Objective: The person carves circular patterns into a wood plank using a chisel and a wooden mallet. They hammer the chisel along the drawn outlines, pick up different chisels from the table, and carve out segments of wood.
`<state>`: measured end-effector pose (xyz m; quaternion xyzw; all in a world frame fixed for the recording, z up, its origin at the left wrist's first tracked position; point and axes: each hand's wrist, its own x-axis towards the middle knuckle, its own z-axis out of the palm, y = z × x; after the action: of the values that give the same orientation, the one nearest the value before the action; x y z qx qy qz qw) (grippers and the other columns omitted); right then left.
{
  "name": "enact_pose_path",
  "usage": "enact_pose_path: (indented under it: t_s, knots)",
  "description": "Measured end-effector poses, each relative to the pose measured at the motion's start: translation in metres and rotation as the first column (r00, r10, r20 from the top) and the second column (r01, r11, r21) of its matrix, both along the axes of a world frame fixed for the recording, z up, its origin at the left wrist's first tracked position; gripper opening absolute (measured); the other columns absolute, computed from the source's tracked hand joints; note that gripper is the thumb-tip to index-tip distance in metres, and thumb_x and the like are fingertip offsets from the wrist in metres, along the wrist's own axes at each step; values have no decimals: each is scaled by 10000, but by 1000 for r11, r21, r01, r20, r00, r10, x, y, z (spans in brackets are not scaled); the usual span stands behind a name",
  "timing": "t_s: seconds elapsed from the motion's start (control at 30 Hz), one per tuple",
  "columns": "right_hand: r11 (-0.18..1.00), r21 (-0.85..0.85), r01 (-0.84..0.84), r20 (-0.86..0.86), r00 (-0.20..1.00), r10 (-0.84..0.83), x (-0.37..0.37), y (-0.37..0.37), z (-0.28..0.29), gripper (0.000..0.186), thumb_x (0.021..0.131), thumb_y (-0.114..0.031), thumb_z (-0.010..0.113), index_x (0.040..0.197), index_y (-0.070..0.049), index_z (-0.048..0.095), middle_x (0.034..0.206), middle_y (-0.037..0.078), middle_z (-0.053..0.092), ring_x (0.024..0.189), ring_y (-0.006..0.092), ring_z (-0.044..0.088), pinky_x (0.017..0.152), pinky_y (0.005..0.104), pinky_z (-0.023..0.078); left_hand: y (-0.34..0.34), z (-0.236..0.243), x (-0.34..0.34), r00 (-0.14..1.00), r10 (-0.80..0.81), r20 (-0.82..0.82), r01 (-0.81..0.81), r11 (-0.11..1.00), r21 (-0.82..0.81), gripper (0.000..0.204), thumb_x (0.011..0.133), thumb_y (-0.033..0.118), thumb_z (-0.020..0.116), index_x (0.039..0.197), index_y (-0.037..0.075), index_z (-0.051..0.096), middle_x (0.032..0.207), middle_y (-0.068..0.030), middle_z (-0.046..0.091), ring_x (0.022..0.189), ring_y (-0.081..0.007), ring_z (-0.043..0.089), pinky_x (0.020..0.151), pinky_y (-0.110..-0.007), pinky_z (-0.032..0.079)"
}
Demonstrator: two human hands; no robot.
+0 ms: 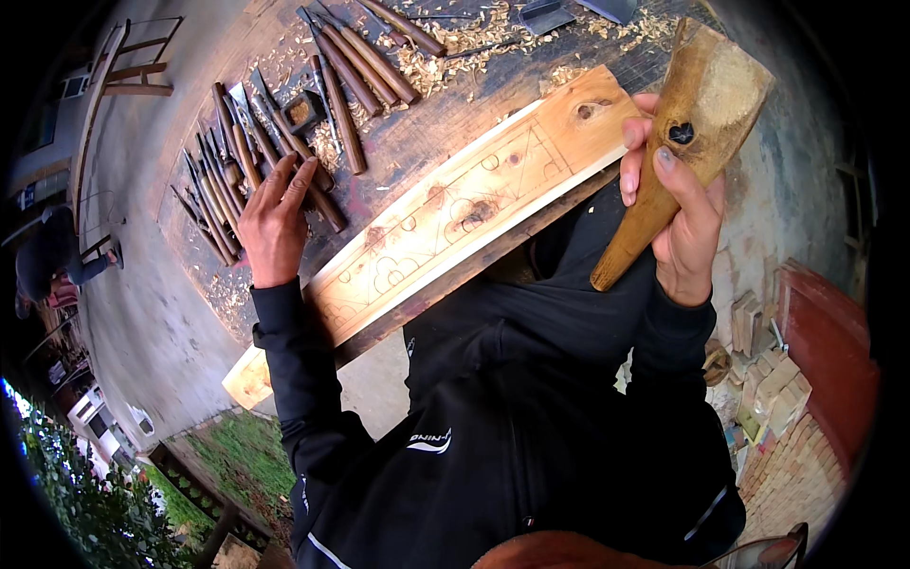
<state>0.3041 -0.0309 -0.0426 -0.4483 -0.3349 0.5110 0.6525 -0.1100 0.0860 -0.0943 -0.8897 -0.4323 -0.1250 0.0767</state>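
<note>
My right hand (678, 204) grips the wooden mallet (687, 133) raised; left hand (275, 223), fingers spread and released, reaches among chisels (227, 180) just ahead—choose one handle cleanly before lifting.

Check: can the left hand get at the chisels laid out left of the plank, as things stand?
Probably yes. The left hand already lies among the wooden-handled chisels on the workbench, fingers spread, nothing over them. The right hand holds the wooden mallet clear.

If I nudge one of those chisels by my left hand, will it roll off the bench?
Probably a little: the chisels have rounded wooden handles, so one may roll. Packed side by side, neighbours likely stop it. The left hand rests on them, well in from the workbench edge.
</note>
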Motion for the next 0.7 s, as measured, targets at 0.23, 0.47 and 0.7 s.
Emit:
enact_pose_path:
  t_s: [0.23,0.47,0.7]
  knots:
    - [1000,15,22,-12,1000,-22,-3,-3,3,465,938,-58,617,1365,97,517,1052,130,660,771,157,641,645,287,508,-10,9,3,989,-145,7,145,989,43,137,755,21,661,861,93,611,1166,-67,724,900,-221,710,738,-363,550]
    - [1000,7,10,-4,1000,-10,-6,-2,3,446,943,-50,616,1359,82,524,1058,127,649,764,154,635,646,282,505,-21,5,-7,987,-160,-29,161,987,24,171,786,54,644,946,101,606,1212,-80,691,912,-212,701,728,-346,542]
    - [1000,6,23,1,1000,-23,-8,-4,4,430,944,-37,613,1351,71,527,1062,122,644,759,150,628,644,278,504,-19,11,-10,988,-153,-37,152,988,-31,267,808,62,637,1073,96,649,1116,-66,663,880,-226,684,722,-361,522]
